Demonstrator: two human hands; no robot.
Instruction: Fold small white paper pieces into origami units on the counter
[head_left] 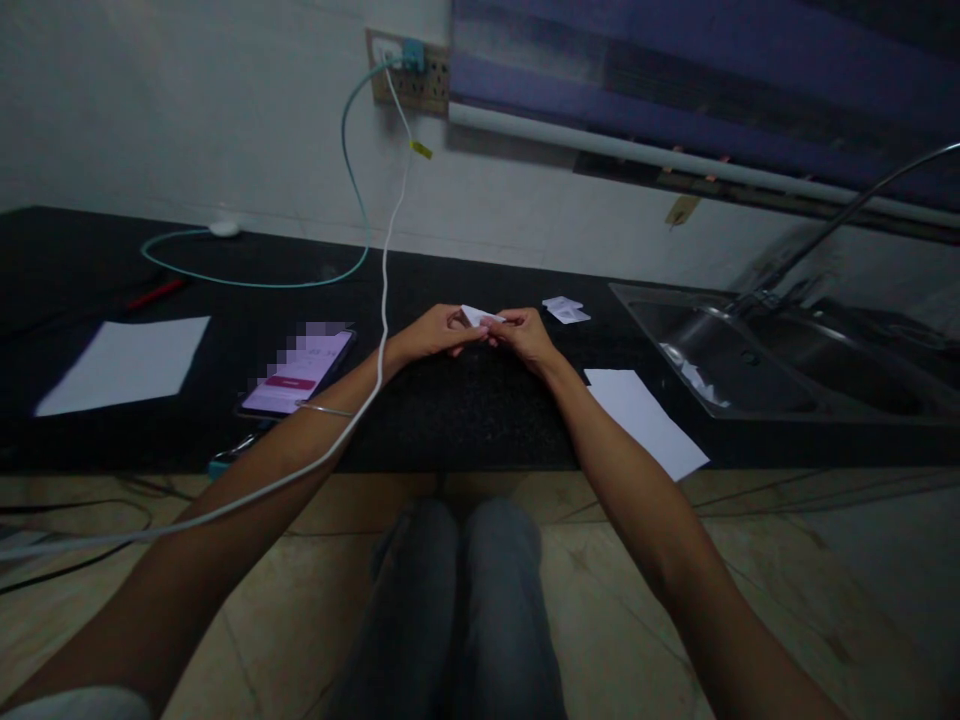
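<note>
Above the middle of the black counter, your left hand and right hand meet at a small folded paper. The fingers of both hands are closed in a pinch: your left steadies one side of the paper, your right the other, thumbs nearly touching. The step in hand appears to be shaping or pressing a fold; the view is dim and the paper small, so its exact creases cannot be told. The next move calls for a firm grip on one side, leaving the other fingertips free to align the edges.

Beyond your right hand lies a group of small white pieces; a white sheet lies partly behind your right forearm, near the sink. To your left are a lit phone and another sheet of paper. A white cord hangs from the wall socket and crosses in front of your left forearm, where it could snag; nothing visible blocks your fingers.
</note>
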